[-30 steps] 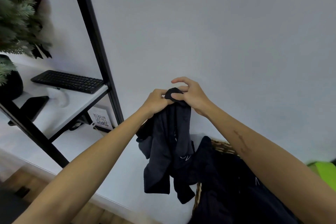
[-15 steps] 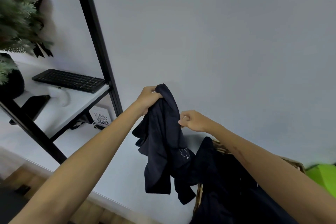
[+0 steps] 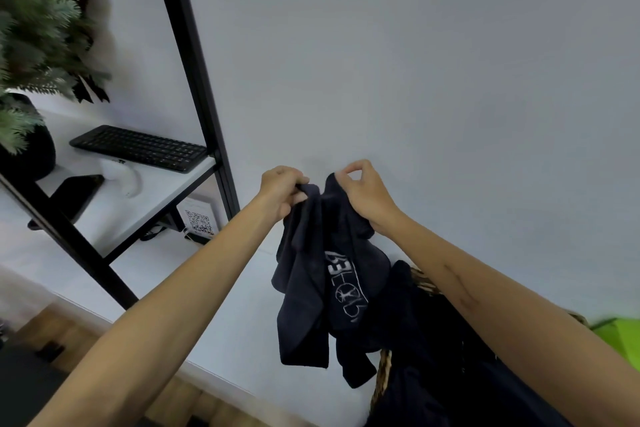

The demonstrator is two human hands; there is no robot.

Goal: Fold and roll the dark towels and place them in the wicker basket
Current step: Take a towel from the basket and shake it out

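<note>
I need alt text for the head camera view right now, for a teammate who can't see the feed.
Two bare hands hold a crumpled dark towel with white lettering up in front of a pale wall, the left hand and right hand each pinching its top edge. Below right, more dark towels spill over a wicker basket. At left, a black-framed shelf holds a keyboard.

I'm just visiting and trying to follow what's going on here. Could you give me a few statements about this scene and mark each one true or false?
1. Both hands hold the dark towel up in the air. True: the left hand and right hand grip its top edge.
2. The towel is plain, with no markings. False: it carries light stitched lettering.
3. A black keyboard lies on the white shelf. True.
4. The wicker basket is empty. False: dark cloth already fills it.
5. The towel is neatly rolled. False: it hangs loose and crumpled.
</note>
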